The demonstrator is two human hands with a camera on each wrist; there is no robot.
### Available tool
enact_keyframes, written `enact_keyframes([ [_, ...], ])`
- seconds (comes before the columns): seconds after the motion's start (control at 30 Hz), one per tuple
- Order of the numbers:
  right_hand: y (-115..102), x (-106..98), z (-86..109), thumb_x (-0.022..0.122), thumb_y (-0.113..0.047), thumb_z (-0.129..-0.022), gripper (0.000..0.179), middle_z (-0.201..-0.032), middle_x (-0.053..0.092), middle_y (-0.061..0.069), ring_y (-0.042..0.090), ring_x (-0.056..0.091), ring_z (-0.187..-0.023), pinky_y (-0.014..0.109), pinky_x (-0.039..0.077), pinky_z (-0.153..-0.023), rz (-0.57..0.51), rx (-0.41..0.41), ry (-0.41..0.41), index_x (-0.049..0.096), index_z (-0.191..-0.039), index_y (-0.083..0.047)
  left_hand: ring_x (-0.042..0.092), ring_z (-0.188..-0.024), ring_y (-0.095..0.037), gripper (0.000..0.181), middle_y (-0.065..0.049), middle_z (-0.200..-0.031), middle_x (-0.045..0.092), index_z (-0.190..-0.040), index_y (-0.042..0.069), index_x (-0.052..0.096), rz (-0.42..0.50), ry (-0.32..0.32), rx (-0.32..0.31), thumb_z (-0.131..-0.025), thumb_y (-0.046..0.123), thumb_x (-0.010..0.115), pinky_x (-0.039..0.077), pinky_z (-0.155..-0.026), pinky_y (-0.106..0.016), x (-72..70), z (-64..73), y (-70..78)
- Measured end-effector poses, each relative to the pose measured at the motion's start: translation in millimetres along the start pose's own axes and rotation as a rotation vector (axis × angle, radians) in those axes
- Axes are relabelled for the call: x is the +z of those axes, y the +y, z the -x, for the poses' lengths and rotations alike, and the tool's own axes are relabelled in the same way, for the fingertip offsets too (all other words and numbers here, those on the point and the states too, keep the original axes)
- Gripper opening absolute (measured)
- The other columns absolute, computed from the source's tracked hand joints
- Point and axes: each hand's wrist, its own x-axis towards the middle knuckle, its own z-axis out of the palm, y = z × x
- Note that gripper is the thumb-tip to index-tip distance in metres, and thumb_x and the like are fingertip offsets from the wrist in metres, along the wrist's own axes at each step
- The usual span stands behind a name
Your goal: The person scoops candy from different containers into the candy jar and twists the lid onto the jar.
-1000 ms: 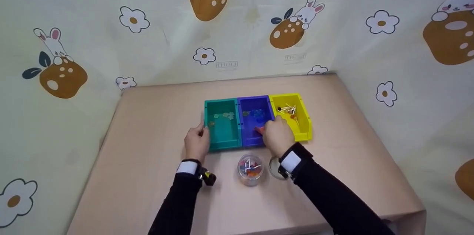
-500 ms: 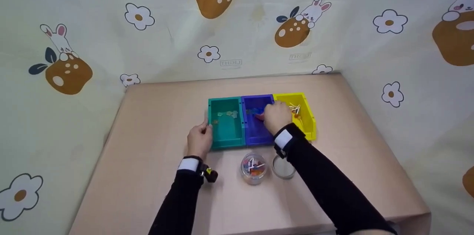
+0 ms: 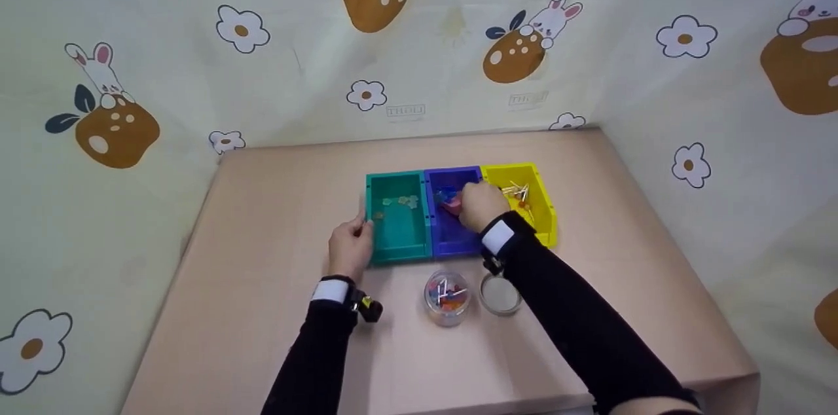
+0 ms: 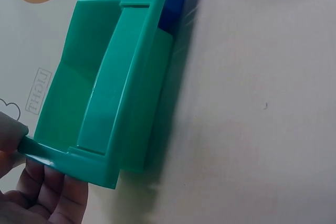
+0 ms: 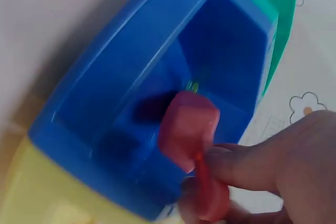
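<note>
My left hand (image 3: 350, 248) grips the outer side rim of the green bin (image 4: 100, 103), thumb over the edge and fingers outside it. A small red scoop (image 5: 189, 127) is pinched by its handle in my right hand (image 5: 283, 166). The scoop's head is inside the blue bin (image 3: 455, 241), close to small blue pieces (image 3: 446, 194) toward the back. In the right wrist view a small greenish clear piece (image 5: 192, 86) shows behind the scoop's head. Several pale clear pieces (image 3: 409, 201) lie in the green bin.
A yellow bin (image 3: 550, 228) on the right, partly behind my right hand, holds several white sticks (image 3: 517, 191) with coloured ends. In front of the bins stands an open clear jar (image 3: 447, 317) with mixed coloured bits; its round lid (image 3: 501, 296) lies beside it.
My right hand has moved the scoop from the front of the blue bin toward its back, uncovering the jar lid. My left hand keeps its hold on the green bin.
</note>
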Motion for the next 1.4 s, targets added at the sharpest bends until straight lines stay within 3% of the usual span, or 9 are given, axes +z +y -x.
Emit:
enact_keyframes([
  [0.13,-8,9,3.3,0.07,-0.013,-0.087,0.016,-0.095,0.075,0.021,0.039,0.072,-0.088,0.052,0.06,-0.078,-0.004,0.028,-0.007,0.074,-0.095,0.0,0.058,-0.105,-0.023,0.039,-0.016,-0.131,0.067,-0.141,0.011,0.058,-0.02,0.003,0.022,-0.103,0.023,0.058,0.05,-0.089,-0.037,-1.4,-0.6,-0.2],
  [0.3,-14,23,3.7,0.067,-0.011,-0.092,0.015,-0.097,0.076,0.02,0.038,0.073,-0.087,0.053,0.062,-0.076,0.03,0.022,0.024,0.074,-0.101,0.0,0.058,-0.106,-0.023,0.039,-0.015,-0.134,0.066,-0.141,0.012,0.058,-0.033,-0.004,0.023,-0.103,0.022,0.057,0.05,-0.09,-0.037,-3.9,-1.1,-0.9],
  [0.67,-15,45,-5.4,0.057,-0.008,-0.098,0.021,-0.097,0.076,0.021,0.04,0.074,-0.088,0.053,0.062,-0.077,0.055,0.083,0.022,0.076,-0.097,0.001,0.055,-0.126,-0.023,0.04,-0.014,-0.143,0.06,-0.141,0.01,0.058,0.006,-0.02,-0.007,-0.103,0.022,0.059,0.049,-0.105,-0.041,-5.3,-2.5,-0.2],
  [0.83,-12,44,-4.5,0.058,-0.006,-0.095,0.019,-0.095,0.076,0.021,0.04,0.074,-0.087,0.054,0.062,-0.074,0.043,0.085,0.05,0.076,-0.096,0.001,0.053,-0.128,-0.021,0.042,-0.012,-0.146,0.058,-0.143,0.011,0.057,0.022,-0.031,-0.031,-0.103,0.024,0.059,0.048,-0.107,-0.04,-6.5,-2.3,2.2],
  [1.0,-10,43,-4.5,0.059,-0.01,-0.096,0.019,-0.097,0.076,0.02,0.04,0.074,-0.088,0.053,0.062,-0.074,0.017,0.128,0.038,0.075,-0.098,0.001,0.053,-0.126,-0.019,0.042,-0.012,-0.146,0.058,-0.143,0.012,0.057,0.016,-0.042,-0.015,-0.103,0.024,0.059,0.048,-0.104,-0.039,-6.2,-2.8,2.7],
  [1.23,-6,41,-4.2,0.066,-0.012,-0.092,0.021,-0.095,0.075,0.023,0.04,0.073,-0.087,0.053,0.062,-0.077,-0.021,0.11,0.049,0.072,-0.099,0.006,0.058,-0.112,-0.022,0.04,-0.013,-0.136,0.066,-0.14,0.011,0.059,-0.019,-0.008,0.011,-0.102,0.024,0.06,0.05,-0.093,-0.038,-4.3,-2.7,-0.4],
  [1.4,-4,38,-4.5,0.067,-0.011,-0.088,0.023,-0.096,0.074,0.024,0.039,0.073,-0.086,0.051,0.061,-0.08,-0.058,0.099,0.012,0.069,-0.102,0.008,0.057,-0.106,-0.021,0.041,-0.014,-0.135,0.066,-0.141,0.01,0.059,-0.023,-0.006,0.005,-0.102,0.024,0.059,0.05,-0.089,-0.034,-3.4,-3.5,-2.5],
])
